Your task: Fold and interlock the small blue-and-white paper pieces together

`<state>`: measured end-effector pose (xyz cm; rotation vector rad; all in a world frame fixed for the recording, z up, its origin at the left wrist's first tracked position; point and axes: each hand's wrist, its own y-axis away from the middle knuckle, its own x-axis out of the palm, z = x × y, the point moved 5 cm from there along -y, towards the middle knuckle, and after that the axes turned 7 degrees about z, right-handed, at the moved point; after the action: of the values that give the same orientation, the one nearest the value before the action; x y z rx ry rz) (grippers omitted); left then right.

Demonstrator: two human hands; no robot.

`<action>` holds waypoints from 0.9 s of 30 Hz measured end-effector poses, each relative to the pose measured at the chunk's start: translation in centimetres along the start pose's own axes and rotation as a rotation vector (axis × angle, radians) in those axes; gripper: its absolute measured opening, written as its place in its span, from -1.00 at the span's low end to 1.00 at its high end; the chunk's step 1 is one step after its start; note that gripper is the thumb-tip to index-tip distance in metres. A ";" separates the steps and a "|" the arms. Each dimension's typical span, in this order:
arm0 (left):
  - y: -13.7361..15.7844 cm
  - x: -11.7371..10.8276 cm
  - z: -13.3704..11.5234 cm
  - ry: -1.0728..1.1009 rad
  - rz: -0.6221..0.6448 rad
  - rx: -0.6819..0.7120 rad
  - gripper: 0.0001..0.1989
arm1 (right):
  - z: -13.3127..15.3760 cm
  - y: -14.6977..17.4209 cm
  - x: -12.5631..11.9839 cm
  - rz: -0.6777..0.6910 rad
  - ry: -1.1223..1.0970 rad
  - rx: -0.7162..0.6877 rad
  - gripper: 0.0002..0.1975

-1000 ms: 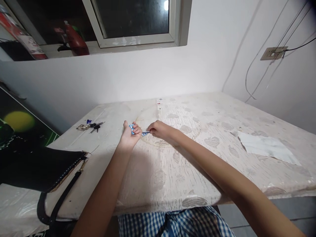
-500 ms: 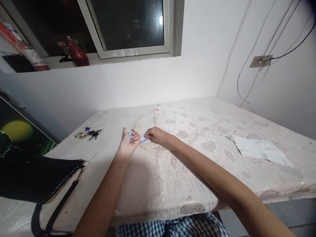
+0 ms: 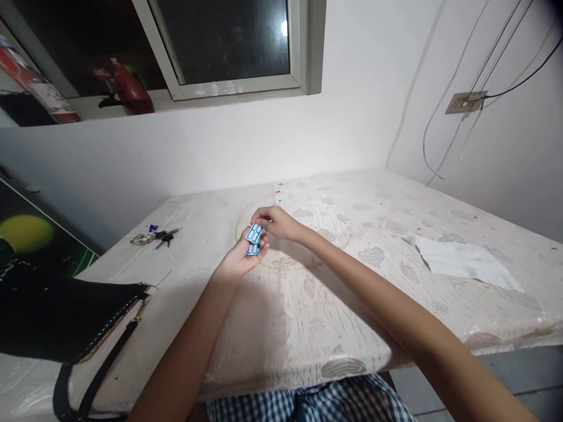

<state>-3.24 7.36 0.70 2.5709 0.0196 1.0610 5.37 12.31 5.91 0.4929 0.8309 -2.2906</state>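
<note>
Over the middle of the table, my left hand point(image 3: 241, 258) is palm up, with its fingers curled round a small blue-and-white card point(image 3: 253, 249). My right hand point(image 3: 275, 221) pinches the edge of a second blue-and-white card point(image 3: 254, 233), printed with white boxes in blue outlines. That upper card overlaps the lower one and partly hides it. Both hands are close together, slightly above the tablecloth point(image 3: 316, 305). Whether the two cards are joined, I cannot make out.
Keys point(image 3: 163, 236) lie at the left, near a small blue item point(image 3: 153, 228). A black bag point(image 3: 70, 316) with a strap rests at the front left. A white cloth or paper point(image 3: 466, 264) lies to the right. Behind the table is a white wall point(image 3: 229, 146).
My right hand has lifted a card from near the table and brought it over my left palm. My left hand has shifted right and turned, and the cards now overlap.
</note>
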 end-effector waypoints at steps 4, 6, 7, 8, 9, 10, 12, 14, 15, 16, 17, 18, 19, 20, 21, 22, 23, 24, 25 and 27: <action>0.2 0.0 0.4 -0.041 -0.048 -0.005 -0.71 | 0.5 0.3 1.5 0.171 0.159 0.029 -0.79; 0.2 0.1 0.7 -0.026 -0.032 -0.056 -0.72 | 0.5 0.5 1.9 0.200 0.212 0.026 -0.79; 0.2 0.1 0.8 -0.011 -0.009 -0.084 -0.72 | 0.5 0.5 2.1 0.206 0.246 0.014 -0.79; 0.1 0.1 0.9 0.007 0.021 -0.111 -0.71 | 0.5 0.6 2.1 0.196 0.282 -0.003 -0.79; 0.0 0.1 0.9 0.026 0.055 -0.131 -0.70 | 0.5 0.6 2.0 0.164 0.315 -0.020 -0.79; -0.1 0.1 0.8 0.046 0.087 -0.139 -0.68 | 0.4 0.7 1.8 0.109 0.348 -0.027 -0.78; -0.2 -0.2 0.1 0.093 0.127 -0.102 -0.64 | -0.3 0.7 1.4 -0.026 0.406 -0.006 -0.72; -0.2 -0.5 -1.1 0.160 0.130 -0.008 -0.64 | -1.5 0.8 1.6 -0.056 0.452 0.057 -0.70; -0.1 -0.7 -1.7 0.196 0.122 0.041 -0.66 | -2.2 0.9 2.1 -0.010 0.474 0.082 -0.72; 0.0 -0.9 -2.3 0.230 0.111 0.080 -0.67 | -2.9 0.9 2.7 0.066 0.498 0.094 -0.76; 0.1 -1.0 -2.8 0.259 0.100 0.110 -0.69 | -3.5 1.0 3.4 0.141 0.522 0.089 -0.78; 0.2 -1.2 -3.3 0.284 0.090 0.133 -0.70 | -3.8 1.1 4.1 0.201 0.548 0.075 -0.76; 0.3 -1.3 -3.6 0.302 0.081 0.149 -0.71 | -4.0 1.2 4.5 0.240 0.571 0.056 -0.72; 0.4 -1.3 -3.8 0.314 0.073 0.162 -0.71 | -4.0 1.2 4.9 0.259 0.593 0.035 -0.71; 0.4 -1.4 -4.0 0.320 0.067 0.172 -0.71 | -3.9 1.3 5.2 0.265 0.612 0.021 -0.72; 0.5 -1.4 -4.0 0.322 0.063 0.177 -0.72 | -3.7 1.3 5.3 0.266 0.629 0.015 -0.74; 0.5 -1.4 -4.0 0.322 0.061 0.177 -0.71 | -3.5 1.3 5.4 0.267 0.643 0.016 -0.76; 0.4 -1.3 -3.9 0.318 0.060 0.172 -0.71 | -3.2 1.2 5.5 0.269 0.658 0.028 -0.77; 0.4 -1.3 -3.8 0.312 0.059 0.168 -0.71 | -3.1 1.1 5.5 0.269 0.672 0.053 -0.78; 0.4 -1.2 -3.6 0.296 0.054 0.162 -0.70 | -3.1 1.0 5.5 0.272 0.687 0.134 -0.77</action>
<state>-6.62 7.96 2.39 2.5406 0.1167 1.5088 2.41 11.36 0.30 1.4098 0.8516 -1.9318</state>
